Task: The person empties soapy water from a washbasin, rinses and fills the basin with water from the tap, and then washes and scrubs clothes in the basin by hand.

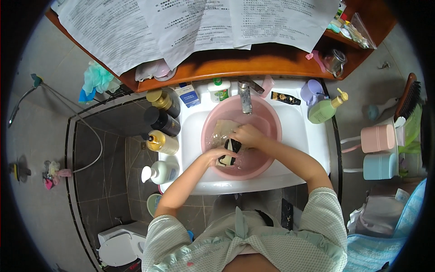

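Note:
Under the faucet, a pink plastic basin with some water in it stands in the white sink. Both hands are inside its rim on a wet beige cloth with black parts; what kind of article it is I cannot tell. My left hand grips the near end, thumb over the black and cream part. The fingers of my right hand are curled on it a little farther up and to the right. Beyond the hands, the beige part spreads flat toward the far left of the basin.
Several bottles line the sink's left edge, among them a yellow pump bottle. A green pump bottle and a purple cup stand at the right. Printed papers hang over the wooden shelf above the faucet.

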Available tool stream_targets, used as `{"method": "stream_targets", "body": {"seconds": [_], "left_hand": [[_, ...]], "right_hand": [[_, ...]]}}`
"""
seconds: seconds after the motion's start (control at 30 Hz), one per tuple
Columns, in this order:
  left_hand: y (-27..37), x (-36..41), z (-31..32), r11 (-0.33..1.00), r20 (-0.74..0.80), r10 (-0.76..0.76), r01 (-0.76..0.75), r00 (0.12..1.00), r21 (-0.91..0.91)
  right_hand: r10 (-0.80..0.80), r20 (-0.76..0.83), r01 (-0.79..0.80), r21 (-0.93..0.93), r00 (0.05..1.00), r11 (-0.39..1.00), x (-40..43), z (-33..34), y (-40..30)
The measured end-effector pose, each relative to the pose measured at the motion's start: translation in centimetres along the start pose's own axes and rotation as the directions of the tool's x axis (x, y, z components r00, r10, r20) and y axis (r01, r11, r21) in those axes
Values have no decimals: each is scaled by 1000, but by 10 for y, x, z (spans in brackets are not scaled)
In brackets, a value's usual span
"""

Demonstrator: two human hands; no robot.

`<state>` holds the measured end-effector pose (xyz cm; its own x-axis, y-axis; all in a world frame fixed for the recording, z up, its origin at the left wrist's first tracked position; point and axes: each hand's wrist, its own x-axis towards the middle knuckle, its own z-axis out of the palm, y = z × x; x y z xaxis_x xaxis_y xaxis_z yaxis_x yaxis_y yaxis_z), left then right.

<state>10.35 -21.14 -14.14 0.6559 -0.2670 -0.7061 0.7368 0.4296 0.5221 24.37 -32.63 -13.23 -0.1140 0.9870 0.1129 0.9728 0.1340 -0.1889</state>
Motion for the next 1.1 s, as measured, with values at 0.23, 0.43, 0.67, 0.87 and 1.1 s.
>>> {"method": "stream_targets", "body": {"seconds": [0.23,0.43,0.67,0.87,1.1], "left_hand": [[-3,17,-10,300,-101,697,-160,710,940],[6,18,-10,-243,295,731,-168,615,955],[-9,9,-18,299,-110,825,-263,555,917],[-8,9,3,636,-272,749,-540,605,551],[-22,27,17,482,-248,875,-706,416,519]], "right_hand": [[338,166,-367,199,927,909,7,-16,-26],[324,334,-463,708,885,534,-19,71,-1],[427,140,-396,693,893,602,-12,-5,-31],[659,-32,-151,964,751,220,-11,3,-38],[441,-299,100,903,846,419,3,1,-50]]}}
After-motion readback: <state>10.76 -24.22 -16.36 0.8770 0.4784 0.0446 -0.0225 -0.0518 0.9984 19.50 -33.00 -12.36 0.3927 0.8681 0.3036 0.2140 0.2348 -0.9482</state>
